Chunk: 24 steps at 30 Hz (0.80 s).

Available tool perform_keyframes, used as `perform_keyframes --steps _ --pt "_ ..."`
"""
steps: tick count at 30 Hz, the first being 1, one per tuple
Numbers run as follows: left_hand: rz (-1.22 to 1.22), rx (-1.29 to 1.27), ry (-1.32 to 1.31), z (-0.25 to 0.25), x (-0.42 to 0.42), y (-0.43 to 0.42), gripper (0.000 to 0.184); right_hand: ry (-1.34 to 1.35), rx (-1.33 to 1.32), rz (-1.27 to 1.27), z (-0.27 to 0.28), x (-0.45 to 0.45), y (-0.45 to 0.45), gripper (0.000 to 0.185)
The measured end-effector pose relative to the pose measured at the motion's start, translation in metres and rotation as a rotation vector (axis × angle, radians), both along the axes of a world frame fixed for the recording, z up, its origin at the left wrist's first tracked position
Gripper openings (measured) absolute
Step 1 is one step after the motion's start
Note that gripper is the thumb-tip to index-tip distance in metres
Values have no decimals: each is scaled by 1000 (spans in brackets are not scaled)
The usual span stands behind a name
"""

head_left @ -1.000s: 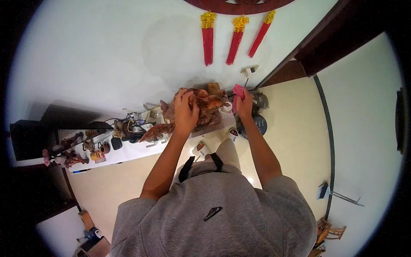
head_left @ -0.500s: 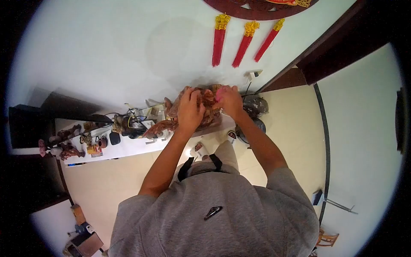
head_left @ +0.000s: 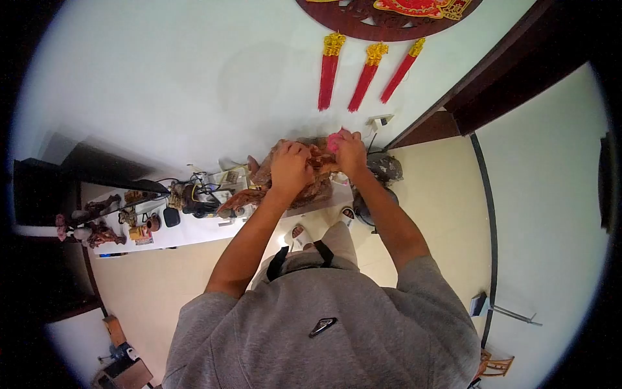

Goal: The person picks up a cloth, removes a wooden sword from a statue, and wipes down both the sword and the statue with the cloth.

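Observation:
A reddish-brown carved wooden piece (head_left: pixel 320 186), irregular in outline, stands at the right end of a white counter against the wall. My left hand (head_left: pixel 291 167) grips its upper left part with curled fingers. Bunched pink cloth (head_left: pixel 335 140) is held in my right hand (head_left: pixel 351 155), at the carving's upper right. My hands cover part of the carving, and the fingertips of the right one are partly hidden.
The white counter (head_left: pixel 188 231) runs left, bearing cables, a small brown pot (head_left: pixel 153 223) and other carvings. Red tassels (head_left: pixel 328 81) hang on the wall above a socket (head_left: pixel 381 122). Dark rounded objects (head_left: pixel 385 167) stand on the floor to the right.
My right hand has shifted slightly up with the pink cloth, more of which now shows. My left hand stays on the carving, its fingers more bent. The view has tilted slightly.

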<state>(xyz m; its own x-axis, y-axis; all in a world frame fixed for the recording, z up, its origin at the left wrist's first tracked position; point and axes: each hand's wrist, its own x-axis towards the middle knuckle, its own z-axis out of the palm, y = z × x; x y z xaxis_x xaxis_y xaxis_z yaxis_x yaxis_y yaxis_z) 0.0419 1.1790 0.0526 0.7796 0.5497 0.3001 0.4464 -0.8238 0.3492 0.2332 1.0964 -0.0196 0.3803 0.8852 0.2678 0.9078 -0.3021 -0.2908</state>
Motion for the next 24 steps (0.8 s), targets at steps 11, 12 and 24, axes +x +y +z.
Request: perform_keyframes --steps 11,12,24 --pt "7 -66 -91 -1 0 0 22 57 -187 100 21 -11 -6 28" --pt "5 -27 -112 -1 -1 0 21 41 -150 82 15 -11 -6 28" --pt "3 -39 -167 -2 0 2 13 635 491 -169 -47 -77 -32 34"
